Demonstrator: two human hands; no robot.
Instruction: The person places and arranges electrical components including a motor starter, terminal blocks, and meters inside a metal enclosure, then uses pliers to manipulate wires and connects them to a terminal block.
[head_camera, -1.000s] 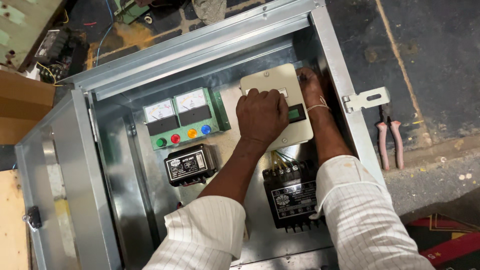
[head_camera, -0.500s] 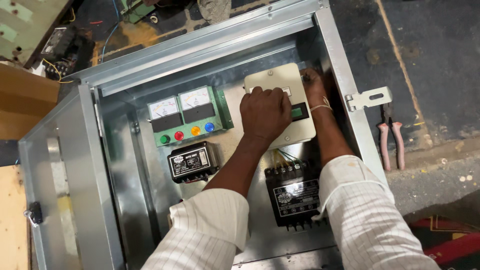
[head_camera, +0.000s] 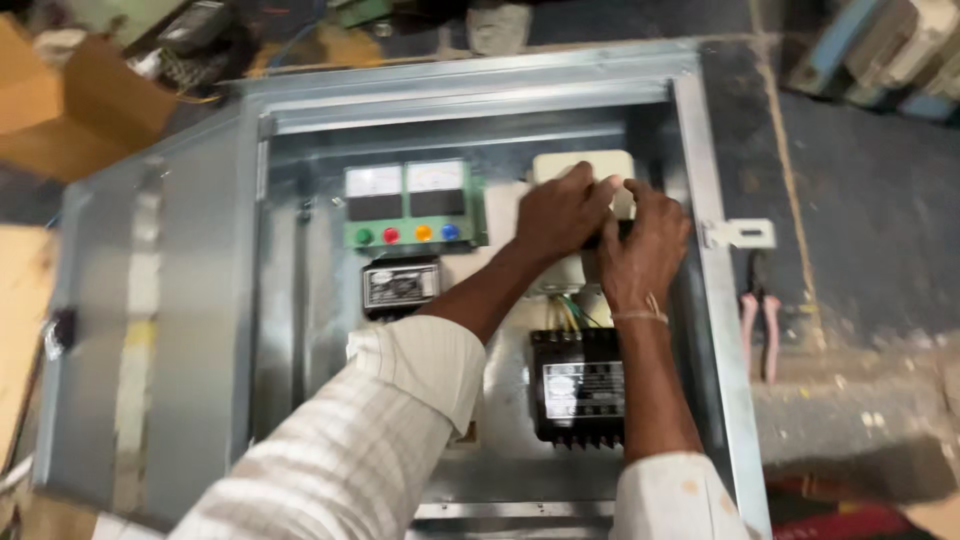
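Cream plate (head_camera: 575, 165): upper right of the open metal cabinet (head_camera: 480, 90), long axis running top to bottom.
Left hand (head_camera: 562, 212): grip curled onto the plate's front.
Right hand (head_camera: 645, 245): grip pressed at plate's right edge.
Pliers (head_camera: 758, 320): outside, right.

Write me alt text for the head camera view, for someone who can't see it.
Both hands, left hand and right hand, grip a cream cover inside an open grey metal cabinet. Beside them sit a green meter panel and two black modules; pink-handled pliers lie outside on the floor.
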